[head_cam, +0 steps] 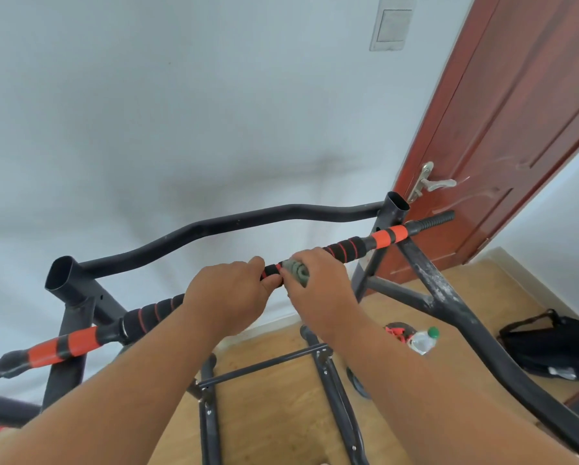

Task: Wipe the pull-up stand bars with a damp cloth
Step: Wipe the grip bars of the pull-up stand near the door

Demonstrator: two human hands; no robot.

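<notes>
The left hand (229,295) curls around the padded pull-up bar (343,249) at centre frame. At its 3 o'clock, touching it, the right hand (318,285) grips a grey cloth (296,270) wrapped on the same bar. A water bottle (423,340) lies on the floor at 4 o'clock.
</notes>
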